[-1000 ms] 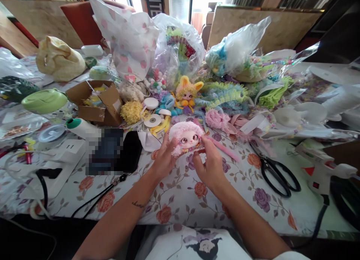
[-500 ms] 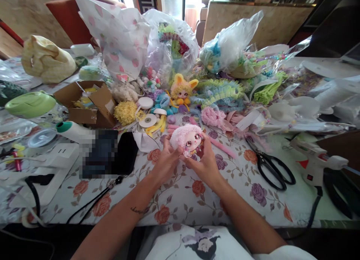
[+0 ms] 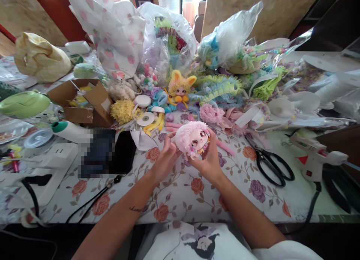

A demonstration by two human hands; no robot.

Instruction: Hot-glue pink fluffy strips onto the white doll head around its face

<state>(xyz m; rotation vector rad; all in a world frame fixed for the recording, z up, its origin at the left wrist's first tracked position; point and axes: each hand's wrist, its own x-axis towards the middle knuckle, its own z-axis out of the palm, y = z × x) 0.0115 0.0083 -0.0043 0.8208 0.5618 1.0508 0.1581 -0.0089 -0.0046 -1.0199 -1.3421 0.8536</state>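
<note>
A doll head [image 3: 197, 138] with fluffy pink hair and large brown eyes is held above the flowered tablecloth [image 3: 180, 192]. My right hand [image 3: 209, 160] grips its right and lower side, the fingers curled behind it and partly hidden. On the other side, my left hand [image 3: 167, 158] is at the pink hair, its fingers bent against it. The face points up and to the right. Pink fuzzy stems [image 3: 225, 146] lie beside and behind the head. Farther back sits a yellow doll [image 3: 179, 91] with bunny ears.
Black scissors [image 3: 274, 166] and a glue gun [image 3: 311, 158] lie at the right. A black phone [image 3: 123, 153], cardboard box [image 3: 84, 110] and white power strip [image 3: 53, 173] are at the left. Plastic bags [image 3: 118, 38], ribbons and yarn crowd the back.
The doll head has turned and tilted in my hands, and it sits slightly farther right. My left hand has shifted down its side. The whole view has moved a little.
</note>
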